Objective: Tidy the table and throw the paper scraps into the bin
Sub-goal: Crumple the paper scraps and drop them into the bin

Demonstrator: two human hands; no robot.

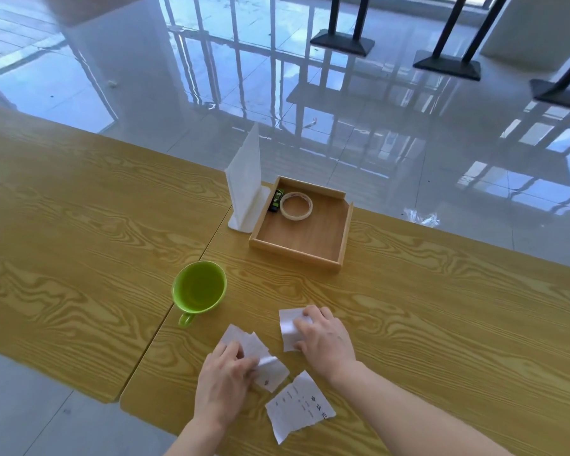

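Torn white paper scraps lie on the wooden table (pixel 441 307) near its front edge. My left hand (pixel 222 386) pinches a small pile of scraps (pixel 257 352), its fingers closed on their edge. To the right, my right hand (pixel 324 340) presses down on another scrap (pixel 288 327), fingers curled over it. A larger printed scrap (pixel 298 408) lies loose between my forearms, touched by neither hand. No bin is in view.
A green cup (pixel 199 287) stands just left of the scraps. Behind it are a wooden tray (pixel 310 258) holding a tape roll (pixel 296 205) and a small dark object (pixel 275 200), and a white napkin holder (pixel 246 185). Glossy tiled floor and black stand bases lie beyond the table.
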